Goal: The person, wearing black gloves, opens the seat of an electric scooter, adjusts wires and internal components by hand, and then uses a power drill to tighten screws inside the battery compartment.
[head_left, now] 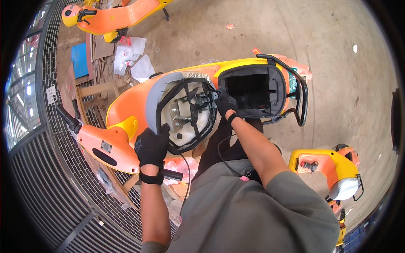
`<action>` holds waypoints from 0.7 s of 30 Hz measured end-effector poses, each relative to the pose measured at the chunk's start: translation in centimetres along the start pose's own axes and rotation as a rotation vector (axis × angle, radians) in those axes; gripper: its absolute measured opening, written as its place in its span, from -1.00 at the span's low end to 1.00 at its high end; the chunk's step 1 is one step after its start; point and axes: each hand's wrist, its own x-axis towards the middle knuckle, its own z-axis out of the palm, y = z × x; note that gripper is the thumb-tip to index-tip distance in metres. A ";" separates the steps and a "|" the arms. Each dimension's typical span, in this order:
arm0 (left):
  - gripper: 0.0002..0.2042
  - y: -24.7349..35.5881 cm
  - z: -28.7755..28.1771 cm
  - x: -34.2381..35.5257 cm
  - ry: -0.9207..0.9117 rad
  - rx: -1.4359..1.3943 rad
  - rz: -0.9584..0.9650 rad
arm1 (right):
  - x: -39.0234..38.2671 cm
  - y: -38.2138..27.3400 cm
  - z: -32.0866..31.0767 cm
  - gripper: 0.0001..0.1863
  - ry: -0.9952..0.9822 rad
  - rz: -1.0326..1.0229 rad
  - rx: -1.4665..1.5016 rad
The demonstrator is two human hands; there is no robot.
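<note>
Okay, my left hand [151, 147]'s curled round the upturned seat [185, 110]'s edge | my right hand [227, 102]'s by the hinge [206, 100], can't tell how closed | orange scooter [130, 97]'s storage bin [276, 86] beside it

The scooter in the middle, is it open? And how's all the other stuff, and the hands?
Middle scooter: standing, seat open
Seat: tipped over, underside showing
Storage box: open, dark inside
Left hand: gloved, at the seat's edge
Right hand: gloved, between seat and box
Blue board: lying flat
White sheet: lying on the ground
</note>
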 end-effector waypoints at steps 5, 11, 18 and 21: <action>-0.48 1.9 0.1 -1.6 0.020 -0.132 0.013 | -0.1 0.5 -0.1 -0.75 0.042 -0.066 -0.037; -0.51 1.9 0.2 -2.2 -0.003 -0.229 -0.042 | -0.5 -0.3 -1.3 -0.78 -0.032 -0.074 -0.017; -0.53 0.9 0.7 -1.6 0.018 -0.097 -0.064 | 0.0 -0.4 0.2 -0.81 -0.062 -0.182 0.107; -0.51 1.3 0.3 -1.5 0.035 -0.190 -0.068 | -0.3 -0.9 0.9 -0.81 0.017 -0.155 0.128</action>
